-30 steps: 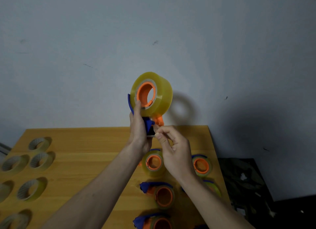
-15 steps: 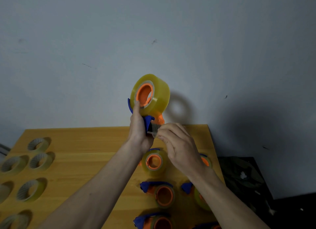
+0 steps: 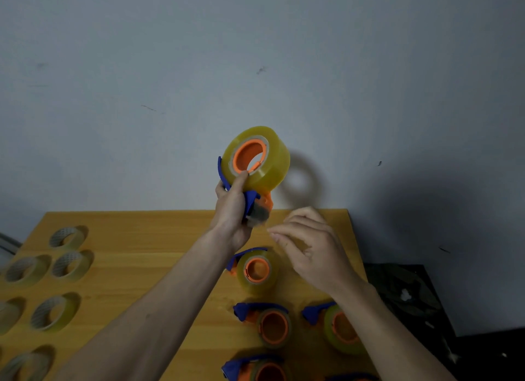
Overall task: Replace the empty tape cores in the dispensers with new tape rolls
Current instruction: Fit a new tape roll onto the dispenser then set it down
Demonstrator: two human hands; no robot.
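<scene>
My left hand [image 3: 231,213] grips a blue and orange tape dispenser [image 3: 251,203] raised in front of the wall, thumb against the full yellow tape roll [image 3: 270,164] mounted on its orange hub. My right hand [image 3: 309,247] hovers just right of and below the dispenser's cutter end, fingers loosely curled, holding nothing. On the wooden table [image 3: 159,255] below lie several more dispensers: one with a yellow roll [image 3: 255,270], one with a thin core [image 3: 272,326], another with a roll [image 3: 341,329] partly behind my right forearm.
Several empty tape cores [image 3: 66,262] lie in rows at the table's left side. A further dispenser [image 3: 255,369] sits at the bottom edge. A dark bag [image 3: 403,295] lies on the floor right of the table. The wall stands close behind.
My right hand has let go of the tape end at the cutter and pulled back down to the right. The dispenser in my left hand has tilted slightly.
</scene>
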